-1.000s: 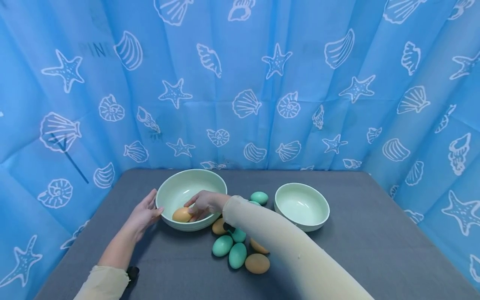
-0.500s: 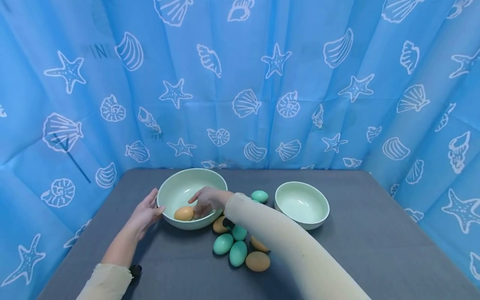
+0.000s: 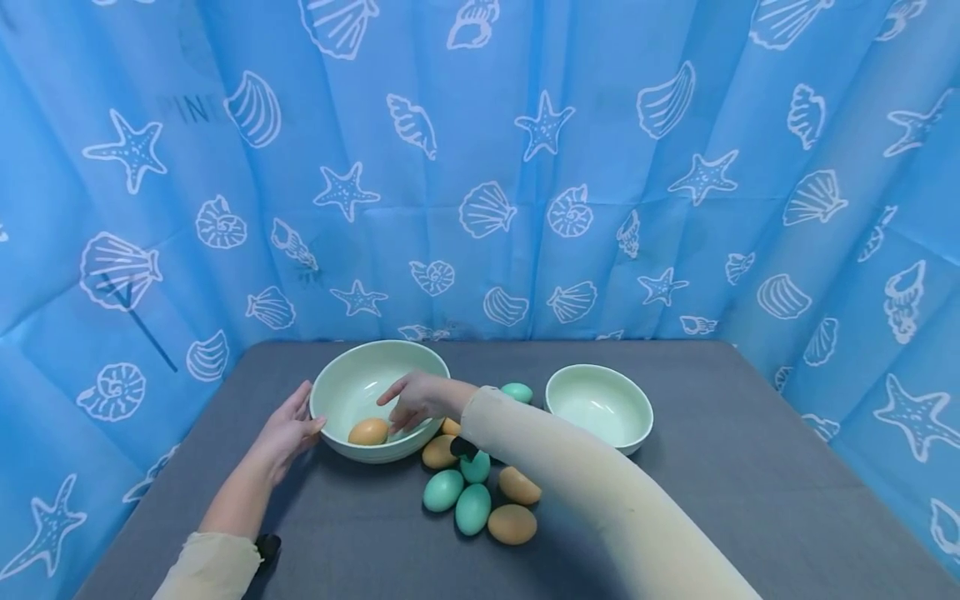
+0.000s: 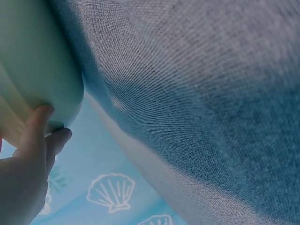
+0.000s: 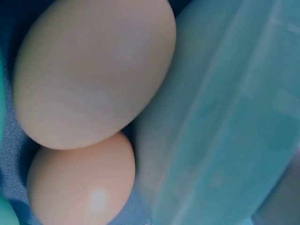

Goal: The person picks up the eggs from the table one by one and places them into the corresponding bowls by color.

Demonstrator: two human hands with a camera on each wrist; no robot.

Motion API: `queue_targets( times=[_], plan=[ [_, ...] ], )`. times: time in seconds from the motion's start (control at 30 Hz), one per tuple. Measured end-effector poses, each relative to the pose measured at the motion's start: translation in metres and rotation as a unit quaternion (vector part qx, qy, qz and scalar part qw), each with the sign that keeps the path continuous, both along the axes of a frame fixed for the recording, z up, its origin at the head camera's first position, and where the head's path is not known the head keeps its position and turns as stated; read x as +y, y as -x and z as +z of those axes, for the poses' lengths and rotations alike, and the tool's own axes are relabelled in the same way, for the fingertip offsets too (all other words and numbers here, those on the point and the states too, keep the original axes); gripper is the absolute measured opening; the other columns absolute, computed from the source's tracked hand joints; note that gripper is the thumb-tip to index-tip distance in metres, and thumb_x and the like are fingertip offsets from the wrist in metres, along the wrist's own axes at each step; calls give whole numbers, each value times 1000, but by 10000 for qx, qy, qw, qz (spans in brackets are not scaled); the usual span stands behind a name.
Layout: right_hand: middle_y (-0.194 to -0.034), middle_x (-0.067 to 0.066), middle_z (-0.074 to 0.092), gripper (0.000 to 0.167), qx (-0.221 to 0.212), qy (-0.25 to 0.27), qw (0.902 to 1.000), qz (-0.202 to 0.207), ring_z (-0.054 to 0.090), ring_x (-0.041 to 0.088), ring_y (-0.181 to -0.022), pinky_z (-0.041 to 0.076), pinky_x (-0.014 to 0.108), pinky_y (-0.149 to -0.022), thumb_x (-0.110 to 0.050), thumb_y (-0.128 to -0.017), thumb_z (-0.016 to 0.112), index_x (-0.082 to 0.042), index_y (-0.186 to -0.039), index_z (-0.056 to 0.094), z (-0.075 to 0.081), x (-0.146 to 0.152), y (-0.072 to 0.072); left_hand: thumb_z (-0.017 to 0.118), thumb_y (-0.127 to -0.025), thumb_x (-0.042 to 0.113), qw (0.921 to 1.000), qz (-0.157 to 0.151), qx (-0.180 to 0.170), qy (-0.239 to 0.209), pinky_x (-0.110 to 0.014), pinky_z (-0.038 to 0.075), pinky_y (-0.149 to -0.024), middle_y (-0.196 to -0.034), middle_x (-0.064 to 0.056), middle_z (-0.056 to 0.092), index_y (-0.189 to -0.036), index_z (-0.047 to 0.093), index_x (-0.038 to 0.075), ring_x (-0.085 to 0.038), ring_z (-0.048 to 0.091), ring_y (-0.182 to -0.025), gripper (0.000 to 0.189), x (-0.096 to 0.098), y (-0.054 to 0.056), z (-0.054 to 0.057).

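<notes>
A large pale green bowl (image 3: 352, 383) stands at the back left of the table. My left hand (image 3: 288, 429) holds its left side, thumb at the rim and fingers against the outer wall; the left wrist view shows fingertips (image 4: 42, 115) on that wall. Inside the bowl lies one brown egg (image 3: 368, 431). My right hand (image 3: 422, 400) reaches over the bowl's right rim, index finger extended, fingertips beside the egg with nothing held. Outside, brown eggs (image 3: 439, 452) and green eggs (image 3: 443, 491) lie in a loose group, partly under the right sleeve.
A smaller pale green bowl (image 3: 600, 404) stands to the right, with no egg visible in it. One green egg (image 3: 517, 392) lies between the bowls. In the right wrist view, two brown eggs (image 5: 93, 70) lie close to the large bowl's wall. A blue shell-print curtain (image 3: 487, 167) hangs behind.
My right hand has let go of the brown egg, which rests in the large bowl, and has drawn slightly to the right. The left hand keeps its place on the bowl.
</notes>
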State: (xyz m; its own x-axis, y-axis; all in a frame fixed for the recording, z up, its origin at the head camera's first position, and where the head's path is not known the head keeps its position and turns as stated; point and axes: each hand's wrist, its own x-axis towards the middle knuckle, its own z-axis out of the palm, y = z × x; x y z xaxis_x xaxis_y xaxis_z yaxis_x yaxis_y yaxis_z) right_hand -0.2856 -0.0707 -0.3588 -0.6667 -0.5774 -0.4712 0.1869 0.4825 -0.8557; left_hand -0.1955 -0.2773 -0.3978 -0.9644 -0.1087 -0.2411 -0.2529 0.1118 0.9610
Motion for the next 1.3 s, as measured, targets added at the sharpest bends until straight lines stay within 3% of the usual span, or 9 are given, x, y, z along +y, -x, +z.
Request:
queue_targets(
  times=[0.23,0.47,0.9,1.13,1.3],
  plan=[
    [-114,27,63,38,149,186,9997,-22,66,37,-101,55,43,-86,11,-93,54,5,-130,57,5,11,-5,45,-102,2,10000,53,-27,-38,-54,22,-113,-160,-11,-9,-155,-8,13,-34,-4,-146,76,-1,0,-2],
    [-112,27,65,39,291,505,9979,-283,70,27,-90,57,37,-80,10,-93,55,1,-131,59,16,38,-7,46,-102,3,9999,75,-85,-14,-55,21,-113,-160,-11,-10,-155,-8,15,-34,-4,-146,77,-1,3,-1],
    [-117,23,64,39,629,624,9947,-531,69,25,-93,58,39,-78,5,-94,57,-3,-132,59,37,94,-20,45,-101,2,10000,43,-53,-66,-54,21,-114,-160,-11,-11,-155,-8,13,-33,-6,-146,77,0,1,-1],
    [-118,22,64,40,749,613,9933,-632,68,22,-92,57,42,-82,4,-94,57,-2,-134,57,39,121,-26,45,-102,2,9999,84,-81,-11,-54,21,-114,-160,-10,-11,-155,-8,15,-33,-5,-146,76,0,1,0],
    [-120,23,63,39,911,671,9907,-749,66,28,-99,54,48,-87,4,-94,57,-1,-133,57,36,140,-33,44,-102,4,9999,67,-140,1,-54,21,-114,-160,-10,-11,-155,-9,15,-34,-6,-146,75,0,2,-1]
  ],
)
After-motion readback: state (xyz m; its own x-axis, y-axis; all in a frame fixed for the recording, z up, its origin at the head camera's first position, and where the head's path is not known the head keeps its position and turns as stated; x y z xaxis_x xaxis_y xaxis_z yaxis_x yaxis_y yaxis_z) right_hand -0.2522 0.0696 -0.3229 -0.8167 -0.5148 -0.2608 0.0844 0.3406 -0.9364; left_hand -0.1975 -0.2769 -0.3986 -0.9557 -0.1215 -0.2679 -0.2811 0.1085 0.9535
